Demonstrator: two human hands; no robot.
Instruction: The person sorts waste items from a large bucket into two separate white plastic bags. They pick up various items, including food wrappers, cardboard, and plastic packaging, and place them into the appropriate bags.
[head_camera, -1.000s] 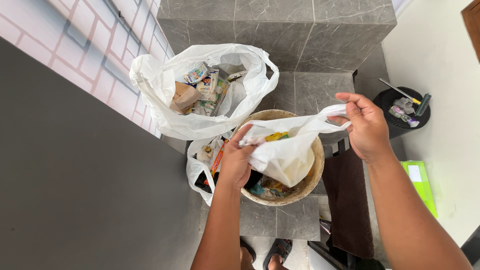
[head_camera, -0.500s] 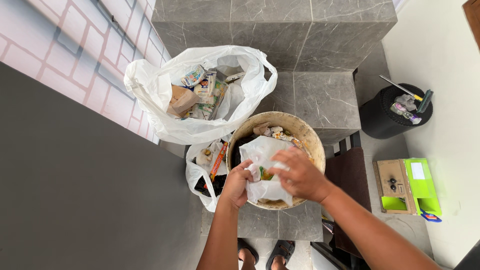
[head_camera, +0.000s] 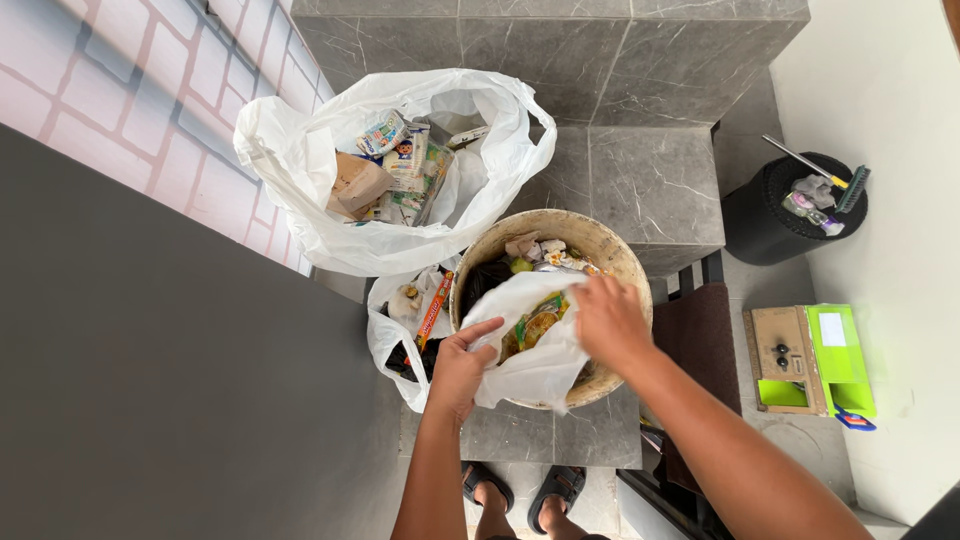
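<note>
My left hand (head_camera: 460, 362) grips the near edge of a small white plastic bag (head_camera: 532, 370) that lies open over a round tan bucket (head_camera: 604, 241). Colourful wrappers show inside the bag. My right hand (head_camera: 612, 322) is at the bag's right side, fingers curled into its mouth and holding the plastic. The bucket holds crumpled paper and wrappers at its far side.
A large white bag (head_camera: 300, 160) of cartons and wrappers stands behind the bucket, a smaller filled bag (head_camera: 392, 335) to its left. A black bin (head_camera: 770, 215) with brushes and a green box (head_camera: 835, 360) are at right. Grey tiled steps surround; a dark wall is at left.
My hands first held the bag stretched wide above the bucket, then came together on it. Now the bag lies open lower over the bucket with my right hand at its mouth.
</note>
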